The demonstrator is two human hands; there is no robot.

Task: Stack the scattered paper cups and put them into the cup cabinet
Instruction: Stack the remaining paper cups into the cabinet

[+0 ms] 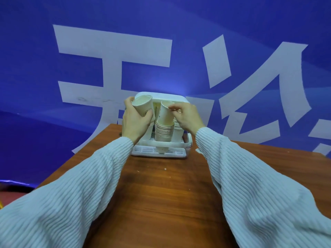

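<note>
though its print seems unreadable, left hand (133,120) grips paper cup (144,106).

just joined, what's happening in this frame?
A person in ribbed light sleeves is loading paper cups into a white cup cabinet at the far end of a wooden table. The left hand holds a single cup, tilted with its mouth toward the camera. The right hand pinches the rim of the top cup on a middle stack standing in the cabinet. Another stack sits to the right, mostly hidden behind that hand. No loose cups show on the table.
</note>
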